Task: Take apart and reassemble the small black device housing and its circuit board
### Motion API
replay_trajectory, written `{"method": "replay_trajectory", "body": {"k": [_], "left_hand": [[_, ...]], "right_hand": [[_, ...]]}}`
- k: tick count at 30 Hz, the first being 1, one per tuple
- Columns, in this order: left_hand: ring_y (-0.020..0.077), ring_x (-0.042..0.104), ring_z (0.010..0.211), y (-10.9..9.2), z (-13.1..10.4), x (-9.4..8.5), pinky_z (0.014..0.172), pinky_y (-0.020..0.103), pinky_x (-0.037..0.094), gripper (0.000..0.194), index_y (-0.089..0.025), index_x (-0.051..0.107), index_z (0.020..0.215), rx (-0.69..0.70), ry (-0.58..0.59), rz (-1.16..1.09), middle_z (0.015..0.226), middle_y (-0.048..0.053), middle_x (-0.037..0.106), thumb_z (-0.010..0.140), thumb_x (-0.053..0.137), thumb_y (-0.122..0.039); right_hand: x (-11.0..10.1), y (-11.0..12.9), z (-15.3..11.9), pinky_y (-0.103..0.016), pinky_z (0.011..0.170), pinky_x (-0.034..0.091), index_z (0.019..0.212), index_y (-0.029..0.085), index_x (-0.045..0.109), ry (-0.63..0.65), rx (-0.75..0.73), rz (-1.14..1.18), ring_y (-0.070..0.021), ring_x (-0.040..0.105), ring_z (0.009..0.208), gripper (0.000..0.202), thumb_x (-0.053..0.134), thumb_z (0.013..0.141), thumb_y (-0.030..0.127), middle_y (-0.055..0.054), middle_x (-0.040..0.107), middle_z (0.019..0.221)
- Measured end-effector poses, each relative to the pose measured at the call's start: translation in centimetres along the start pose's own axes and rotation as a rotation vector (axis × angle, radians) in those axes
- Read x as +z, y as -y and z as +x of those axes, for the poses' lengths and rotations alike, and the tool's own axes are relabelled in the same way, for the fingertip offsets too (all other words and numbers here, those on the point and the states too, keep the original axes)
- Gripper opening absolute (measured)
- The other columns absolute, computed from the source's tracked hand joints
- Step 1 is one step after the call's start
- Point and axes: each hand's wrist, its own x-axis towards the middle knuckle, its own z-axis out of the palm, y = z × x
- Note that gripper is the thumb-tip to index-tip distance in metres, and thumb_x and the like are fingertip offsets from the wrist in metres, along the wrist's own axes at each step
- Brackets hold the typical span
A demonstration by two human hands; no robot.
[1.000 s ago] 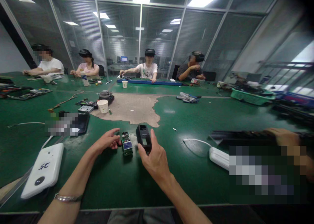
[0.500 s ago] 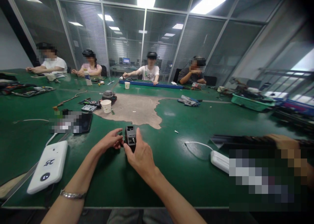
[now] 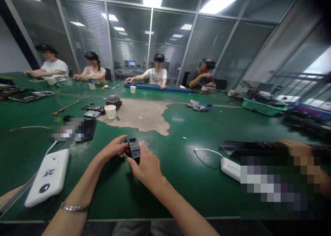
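A small dark grey, box-shaped device [image 3: 133,147] with slots on its upper face is held between my two hands, low over the green table. My right hand [image 3: 148,163] grips it from the right, the index finger along its side and the thumb near its lower end. On the other side, my left hand [image 3: 115,148] has its curled fingers against the device's left edge, with some fingertips hidden behind it. A bluish patch shows on the lower part of the upper face; its details are too small to make out.
A white power bank [image 3: 48,177] lies to my left, near a dark tablet-like panel [image 3: 89,129]. Ahead stand a paper cup [image 3: 110,111] and loose electronic parts [image 3: 92,114]. Gloves [image 3: 198,105] lie farther off. At right, another person's hand [image 3: 296,148] rests on a long black part [image 3: 248,148].
The device has tilted and shifted slightly left and toward me, and its lower section now looks bluish. My right hand has moved a little with it; the left stays nearly in place.
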Motion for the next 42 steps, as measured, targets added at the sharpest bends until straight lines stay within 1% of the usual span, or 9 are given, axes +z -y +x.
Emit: {"method": "replay_trajectory", "body": {"k": [3,9,14,21,26,31,36,39,42], "left_hand": [[0.0118,0.056,0.047,-0.5,-0.3,0.2,0.045,0.022,0.042,0.074,-0.01,0.016,0.144,-0.01,-0.007,-0.001,0.067,0.005,0.064,0.083,0.055,-0.029],[0.014,0.059,0.051,-0.1,-0.2,0.1,0.046,0.023,0.044,0.074,-0.013,0.016,0.144,-0.017,-0.014,-0.015,0.067,0.004,0.063,0.084,0.054,-0.029],[0.0139,0.059,0.051,0.2,-0.1,-0.1,0.046,0.022,0.044,0.074,-0.013,0.017,0.143,-0.002,0.007,-0.023,0.067,0.004,0.064,0.083,0.056,-0.031],[0.0136,0.06,0.051,-0.5,-0.4,-0.1,0.047,0.022,0.044,0.078,-0.014,0.015,0.144,-0.03,0.027,-0.048,0.066,0.003,0.064,0.082,0.058,-0.033],[0.0137,0.06,0.053,-1.0,-1.0,0.2,0.048,0.022,0.043,0.083,-0.014,0.01,0.146,-0.065,0.027,-0.055,0.074,0.007,0.067,0.081,0.058,-0.032],[0.0137,0.06,0.053,-1.0,-1.1,0.5,0.047,0.022,0.042,0.083,-0.015,0.007,0.147,-0.045,0.052,-0.016,0.077,0.009,0.066,0.081,0.057,-0.029],[0.0134,0.059,0.053,-1.1,-1.0,0.8,0.046,0.022,0.042,0.085,-0.014,0.008,0.147,-0.011,0.059,-0.011,0.077,0.007,0.065,0.079,0.057,-0.026],[0.0129,0.059,0.053,-1.0,-0.9,0.8,0.045,0.022,0.041,0.086,-0.015,0.005,0.147,-0.006,0.052,-0.013,0.078,0.008,0.066,0.079,0.058,-0.027],[0.0119,0.058,0.053,-1.0,-0.9,0.8,0.046,0.021,0.041,0.088,-0.016,0.002,0.147,-0.01,0.059,-0.022,0.08,0.008,0.066,0.079,0.057,-0.025]], "right_hand": [[-0.4,0.1,0.2,-0.037,0.075,0.046,0.14,0.007,0.024,-0.027,-0.006,0.019,-0.0293,0.062,0.091,0.073,0.045,0.086,0.051,-0.018,0.062,0.106],[0.0,0.3,0.4,-0.036,0.073,0.046,0.136,0.006,0.033,0.034,0.028,0.055,-0.028,0.064,0.085,0.063,0.041,0.089,0.046,-0.017,0.065,0.096],[0.1,0.3,0.5,-0.033,0.075,0.047,0.138,0.003,0.028,-0.005,0.023,0.128,-0.0268,0.064,0.086,0.066,0.044,0.088,0.042,-0.017,0.066,0.095],[-2.6,0.2,1.1,-0.031,0.073,0.049,0.142,0.004,0.02,-0.122,-0.001,0.255,-0.0257,0.065,0.086,0.069,0.044,0.089,0.041,-0.016,0.067,0.097],[-4.1,-2.0,0.7,-0.031,0.075,0.049,0.142,0.005,0.021,-0.211,0.066,0.242,-0.026,0.065,0.089,0.069,0.043,0.089,0.042,-0.017,0.066,0.101],[-2.9,-4.7,-0.5,-0.033,0.069,0.049,0.143,0.003,0.017,-0.163,0.135,0.111,-0.0271,0.066,0.08,0.071,0.043,0.09,0.042,-0.016,0.068,0.088],[-1.9,-5.1,-1.6,-0.034,0.065,0.049,0.143,0.004,0.013,-0.111,0.153,0.002,-0.027,0.066,0.071,0.069,0.041,0.091,0.04,-0.014,0.068,0.08],[-1.9,-5.0,-2.0,-0.036,0.067,0.049,0.144,0.007,0.015,-0.083,0.158,-0.033,-0.0279,0.066,0.074,0.07,0.043,0.09,0.043,-0.014,0.068,0.084],[-1.8,-5.2,-2.3,-0.037,0.073,0.049,0.144,0.009,0.014,-0.098,0.155,-0.011,-0.0293,0.065,0.087,0.076,0.048,0.087,0.047,-0.018,0.064,0.103]]}}
